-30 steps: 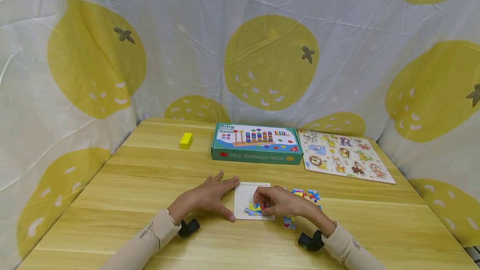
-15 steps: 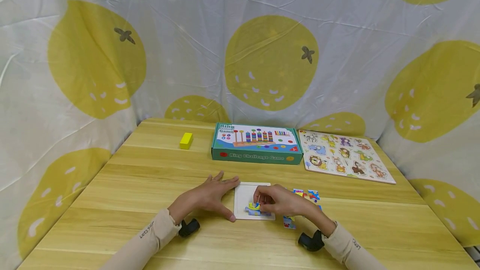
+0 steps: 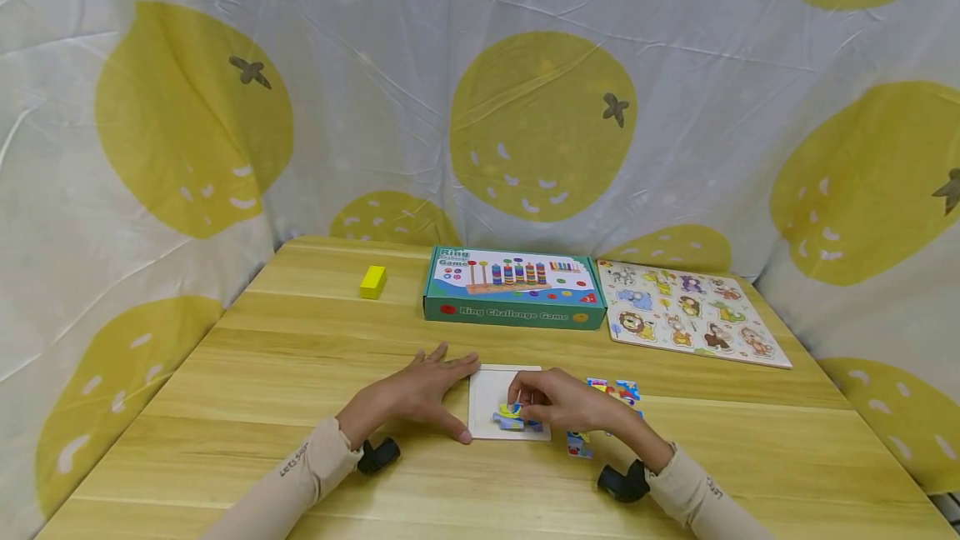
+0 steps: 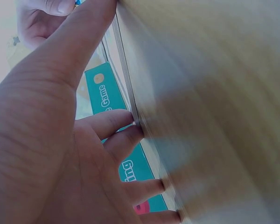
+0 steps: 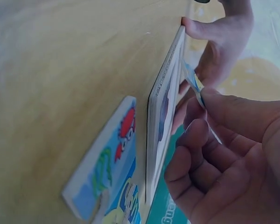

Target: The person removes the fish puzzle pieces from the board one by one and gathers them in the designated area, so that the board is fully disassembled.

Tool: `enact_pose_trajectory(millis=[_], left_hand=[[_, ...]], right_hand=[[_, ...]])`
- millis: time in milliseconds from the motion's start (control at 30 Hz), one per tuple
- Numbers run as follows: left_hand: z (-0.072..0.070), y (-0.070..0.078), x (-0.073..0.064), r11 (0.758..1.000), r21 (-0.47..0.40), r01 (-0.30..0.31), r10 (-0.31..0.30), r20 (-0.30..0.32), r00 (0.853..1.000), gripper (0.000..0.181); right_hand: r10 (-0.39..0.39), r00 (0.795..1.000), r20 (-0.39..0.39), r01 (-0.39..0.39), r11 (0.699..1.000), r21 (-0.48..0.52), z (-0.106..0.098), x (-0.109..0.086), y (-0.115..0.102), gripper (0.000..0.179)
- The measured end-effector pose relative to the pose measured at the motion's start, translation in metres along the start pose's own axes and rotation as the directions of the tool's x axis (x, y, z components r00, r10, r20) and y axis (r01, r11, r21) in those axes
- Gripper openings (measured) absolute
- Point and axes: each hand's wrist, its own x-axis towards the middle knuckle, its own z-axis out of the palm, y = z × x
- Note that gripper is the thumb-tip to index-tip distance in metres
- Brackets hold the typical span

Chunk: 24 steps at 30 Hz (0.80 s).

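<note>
A small white puzzle tray [image 3: 487,386] lies on the wooden table in the head view. My left hand [image 3: 420,394] is spread along its left side, thumb by the near corner and fingertips by the far one. Over the near part of the tray, my right hand [image 3: 558,400] pinches a blue and yellow puzzle piece [image 3: 508,418] between thumb and fingers. The right wrist view shows this held piece [image 5: 191,77] tilted above the tray's face. Another bluish piece [image 5: 164,112] lies inside the tray, partly hidden by my right hand in the head view.
Several loose puzzle pieces [image 3: 577,445], one showing a red crab [image 5: 126,130], lie right of the tray. Behind stands a green Ring Challenge Game box [image 3: 513,313], with an animal puzzle board [image 3: 697,315] at right and a yellow block [image 3: 372,282] at left.
The held piece has shifted slightly to the right and tilted, and a bluish piece in the tray now shows beside it. My left hand has stayed in place.
</note>
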Motion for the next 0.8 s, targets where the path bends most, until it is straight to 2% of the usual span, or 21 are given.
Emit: enact_pose_trajectory(millis=[200,800], left_hand=[[0.0,0.0,0.001,1.0,0.004,-0.006,0.006,-0.001,1.0,0.103],[-0.002,0.001,0.0,1.0,0.011,-0.008,0.008,0.003,1.0,0.104]], right_hand=[[0.029,1.0,-0.011,-0.029,0.999,0.041,-0.002,-0.003,0.002,0.006],[-0.008,0.998,-0.067,0.015,0.995,0.095,-0.015,-0.037,0.017,0.008]])
